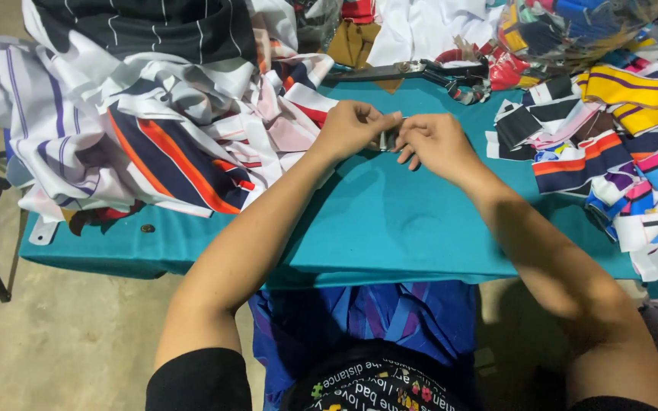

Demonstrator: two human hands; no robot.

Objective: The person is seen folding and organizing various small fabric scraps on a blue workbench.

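nearest to us, below the near edge of the table [390, 228], blue cloth [375, 320] hangs over our lap, untouched. on the teal table, past its bare middle, our left hand [353, 128] and right hand [434, 143] meet. between them sits a small dark and white fabric piece [388, 138], pinched in each grip by closed fingertips, thumb over forefinger on the left; most of the piece is hidden, so we cannot tell its full shape. to do this well, we judge the pinch should stay close to the piece's edges, both hands level just above the table, so the small piece stays flat and taut and does not slip or twist. left of the piece lies a heap of striped white, navy and orange cloth [154, 129], touching the left wrist; we should keep it from creeping under the work. right of the piece, near but apart, sit small cut striped pieces [595, 152]. beyond the piece, large dark scissors [413, 71] lie at the far side of the table, within reach, blades closed
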